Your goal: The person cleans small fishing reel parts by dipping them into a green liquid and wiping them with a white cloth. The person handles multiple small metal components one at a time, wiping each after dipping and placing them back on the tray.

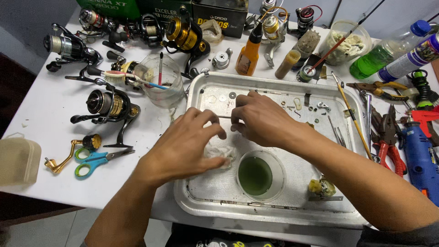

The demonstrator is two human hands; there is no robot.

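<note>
Both my hands work over a metal tray (274,208) on a white table. My left hand (190,144) presses a crumpled white cloth (218,153) under its fingers and pinches one end of a thin metal rod (224,117). My right hand (260,120) pinches the rod's other end. A round dish of green liquid (258,175) stands in the tray just below my right hand. Small washers and screws (299,106) lie loose in the tray's far part.
Several fishing reels (109,106) crowd the table's left and back. Blue-handled scissors (93,161) and a gold crank lie at the left. A clear cup with brushes (157,82), an orange bottle (248,57), pliers (388,137), a blue power tool (420,158) and green bottles (384,52) ring the tray.
</note>
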